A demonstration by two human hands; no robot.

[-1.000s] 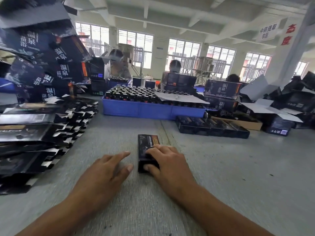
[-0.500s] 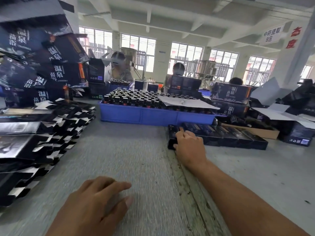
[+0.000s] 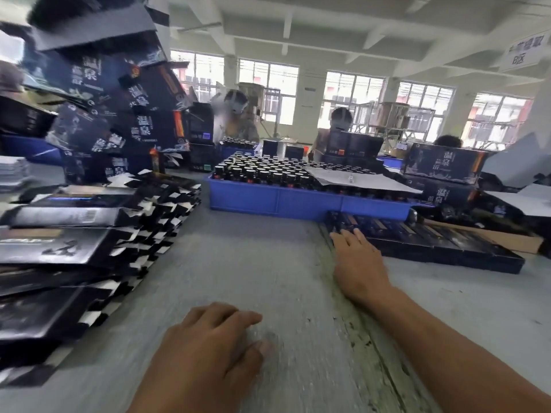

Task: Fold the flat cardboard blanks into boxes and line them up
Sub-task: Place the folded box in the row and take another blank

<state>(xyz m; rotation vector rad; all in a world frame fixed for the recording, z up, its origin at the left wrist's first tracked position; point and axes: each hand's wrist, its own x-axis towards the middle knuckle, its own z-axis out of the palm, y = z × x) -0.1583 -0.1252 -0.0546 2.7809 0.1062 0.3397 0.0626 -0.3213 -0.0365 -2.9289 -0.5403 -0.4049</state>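
Observation:
A row of folded black boxes lies side by side on the grey table, right of centre. My right hand lies flat with straight fingers, its fingertips touching the left end of that row. My left hand rests on the table near the front edge, fingers relaxed, holding nothing. A thick, fanned-out stack of flat black cardboard blanks lies on the left of the table.
A blue crate full of dark bottles stands behind the row, partly covered by a grey sheet. Large black printed cartons are piled at the back left. Several people sit across the table. A brown cardboard tray lies at the right.
My right hand slid the folded box forward from the table's middle to the left end of the row and now lies flat there. My left hand drew back toward me.

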